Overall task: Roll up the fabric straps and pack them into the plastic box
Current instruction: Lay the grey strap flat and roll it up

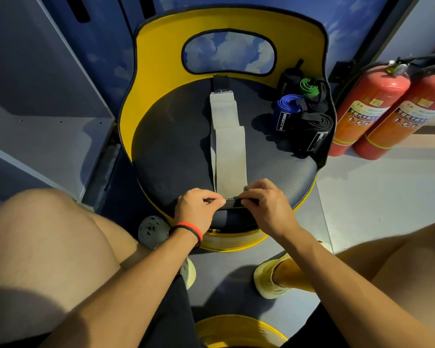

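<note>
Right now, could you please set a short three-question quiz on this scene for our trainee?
1. True or false: the left hand and the right hand both pinch the near end of the grey strap.
2. Where do the rolled straps lie? A) on the floor B) at the right rear of the chair seat C) in a box
3. Fill in: ___ red fire extinguishers stand beside the chair.
Key: 1 true; 2 B; 3 two.
</note>
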{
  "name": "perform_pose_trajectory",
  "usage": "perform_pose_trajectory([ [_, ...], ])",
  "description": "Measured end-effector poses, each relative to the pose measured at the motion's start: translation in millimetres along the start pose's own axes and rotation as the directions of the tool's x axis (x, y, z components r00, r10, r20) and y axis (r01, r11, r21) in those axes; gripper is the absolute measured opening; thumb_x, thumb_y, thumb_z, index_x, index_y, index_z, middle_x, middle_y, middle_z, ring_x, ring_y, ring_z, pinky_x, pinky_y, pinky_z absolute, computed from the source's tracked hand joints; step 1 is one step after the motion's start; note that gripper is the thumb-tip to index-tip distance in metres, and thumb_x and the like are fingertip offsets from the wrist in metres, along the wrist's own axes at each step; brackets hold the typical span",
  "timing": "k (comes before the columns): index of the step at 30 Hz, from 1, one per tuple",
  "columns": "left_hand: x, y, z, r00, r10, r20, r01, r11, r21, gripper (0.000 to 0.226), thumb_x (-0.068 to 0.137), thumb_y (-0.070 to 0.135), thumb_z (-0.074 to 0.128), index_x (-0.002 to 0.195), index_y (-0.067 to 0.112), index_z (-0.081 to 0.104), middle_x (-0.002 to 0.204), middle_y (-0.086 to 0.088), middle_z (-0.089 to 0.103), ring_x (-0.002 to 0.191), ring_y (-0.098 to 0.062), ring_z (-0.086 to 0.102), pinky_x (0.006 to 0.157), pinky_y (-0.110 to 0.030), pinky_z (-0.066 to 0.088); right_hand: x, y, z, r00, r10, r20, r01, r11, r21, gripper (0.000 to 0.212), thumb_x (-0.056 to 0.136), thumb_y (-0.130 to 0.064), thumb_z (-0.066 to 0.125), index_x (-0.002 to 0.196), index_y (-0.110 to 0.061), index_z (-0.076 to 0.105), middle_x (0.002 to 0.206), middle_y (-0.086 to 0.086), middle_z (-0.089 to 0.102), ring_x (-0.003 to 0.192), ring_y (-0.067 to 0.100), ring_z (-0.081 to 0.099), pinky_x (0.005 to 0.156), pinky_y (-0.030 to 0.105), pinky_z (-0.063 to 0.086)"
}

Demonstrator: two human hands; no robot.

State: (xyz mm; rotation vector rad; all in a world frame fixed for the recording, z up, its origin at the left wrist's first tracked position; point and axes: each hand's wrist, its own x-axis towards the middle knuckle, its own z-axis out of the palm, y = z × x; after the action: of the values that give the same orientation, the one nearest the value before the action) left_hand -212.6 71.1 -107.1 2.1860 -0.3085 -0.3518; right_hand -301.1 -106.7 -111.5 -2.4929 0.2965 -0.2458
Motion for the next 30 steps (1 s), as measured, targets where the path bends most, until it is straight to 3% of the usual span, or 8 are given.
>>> perform_pose_trajectory([
  [2, 2.0, 0.1, 4.5, 0.999, 0.013, -0.049, -0.014, 1.0, -0.003, 0.003, 0.08, 0.027, 0.081, 0.077, 0.027, 0.081, 0.088, 0.012, 0.068, 0.081, -0.006, 0.065, 0.073, -0.025, 0.056, 0.9, -4.0, 1.9, 0.999, -0.006, -0.034, 0.005, 1.0, -0.014, 0.015, 0.093, -0.011, 0.07, 0.104, -0.011, 0.081, 0.115, 0.008, 0.069, 0.105, 0.024, 0.065, 0.088, 0.036, 0.055],
  [5, 2.6, 2.9, 9.7, 0.995, 0.026, -0.095, -0.027, 1.0, -0.008, 0.004, 0.081, 0.025, 0.081, 0.077, 0.024, 0.08, 0.088, 0.009, 0.07, 0.081, -0.007, 0.066, 0.073, -0.026, 0.056, 2.6, -10.1, 0.3, 0.998, -0.032, -0.06, 0.03, 0.999, -0.024, 0.013, 0.091, -0.004, 0.069, 0.096, -0.006, 0.081, 0.101, 0.011, 0.075, 0.095, 0.029, 0.069, 0.081, 0.042, 0.059],
  [8, 2.7, 5.5, 10.5, 0.991, 0.009, -0.131, -0.011, 1.0, -0.018, 0.003, 0.082, 0.023, 0.081, 0.079, 0.021, 0.08, 0.087, 0.007, 0.07, 0.078, -0.008, 0.066, 0.068, -0.018, 0.052, 3.2, -7.6, 1.9, 0.996, -0.027, -0.081, 0.027, 1.0, 0.008, 0.014, 0.091, -0.003, 0.069, 0.098, -0.007, 0.081, 0.105, 0.01, 0.075, 0.098, 0.028, 0.07, 0.086, 0.038, 0.058],
  [11, 5.2, 5.8, 11.5, 0.991, -0.039, -0.128, 0.032, 0.998, -0.058, 0.006, 0.082, 0.022, 0.081, 0.077, 0.022, 0.078, 0.088, 0.007, 0.068, 0.077, -0.008, 0.066, 0.069, -0.022, 0.055, 5.0, -1.0, 6.7, 0.997, 0.001, -0.074, 0.002, 0.999, 0.041, 0.017, 0.094, -0.007, 0.068, 0.105, -0.013, 0.08, 0.116, 0.005, 0.07, 0.106, 0.021, 0.066, 0.091, 0.032, 0.055],
  [14, 9.9, 5.5, 13.4, 0.993, -0.057, -0.103, 0.055, 0.998, -0.021, 0.011, 0.083, 0.024, 0.079, 0.074, 0.021, 0.075, 0.087, 0.005, 0.066, 0.076, -0.01, 0.066, 0.066, -0.024, 0.054, 4.9, 2.1, 9.1, 0.992, -0.099, -0.078, 0.096, 0.994, -0.049, 0.015, 0.094, -0.012, 0.07, 0.106, -0.013, 0.079, 0.116, 0.005, 0.064, 0.1, 0.02, 0.065, 0.081, 0.032, 0.059],
  [20, 14.7, 6.6, 9.8, 0.996, -0.048, -0.069, 0.051, 0.998, 0.039, 0.013, 0.086, 0.028, 0.076, 0.076, 0.022, 0.072, 0.087, 0.004, 0.066, 0.076, -0.011, 0.065, 0.06, -0.019, 0.047, 2.1, 9.2, 7.3, 0.977, -0.214, -0.003, 0.208, 0.954, -0.217, 0.036, 0.086, -0.023, 0.08, 0.119, -0.013, 0.072, 0.11, 0.003, 0.061, 0.096, 0.024, 0.054, 0.078, 0.038, 0.055],
  [24, 3.7, 6.0, 9.8, 0.99, 0.105, -0.096, -0.096, 0.99, 0.099, 0.009, 0.091, 0.029, 0.071, 0.085, 0.023, 0.074, 0.094, 0.005, 0.064, 0.081, -0.016, 0.065, 0.073, -0.037, 0.058, 8.2, 9.1, 5.1, 0.97, -0.24, 0.029, 0.24, 0.936, -0.259, 0.029, 0.093, -0.027, 0.071, 0.12, -0.017, 0.073, 0.109, 0.0, 0.067, 0.091, 0.025, 0.056, 0.073, 0.041, 0.054],
  [30, -6.4, 1.2, 3.2, 0.978, 0.196, 0.075, -0.208, 0.948, 0.24, 0.035, 0.087, 0.031, 0.077, 0.119, 0.019, 0.072, 0.11, 0.008, 0.053, 0.095, -0.012, 0.055, 0.086, -0.028, 0.052, 5.1, 4.5, -6.9, 0.972, -0.211, 0.106, 0.229, 0.952, -0.205, 0.024, 0.097, -0.027, 0.067, 0.12, -0.021, 0.068, 0.101, -0.001, 0.067, 0.088, 0.022, 0.057, 0.069, 0.035, 0.052],
])
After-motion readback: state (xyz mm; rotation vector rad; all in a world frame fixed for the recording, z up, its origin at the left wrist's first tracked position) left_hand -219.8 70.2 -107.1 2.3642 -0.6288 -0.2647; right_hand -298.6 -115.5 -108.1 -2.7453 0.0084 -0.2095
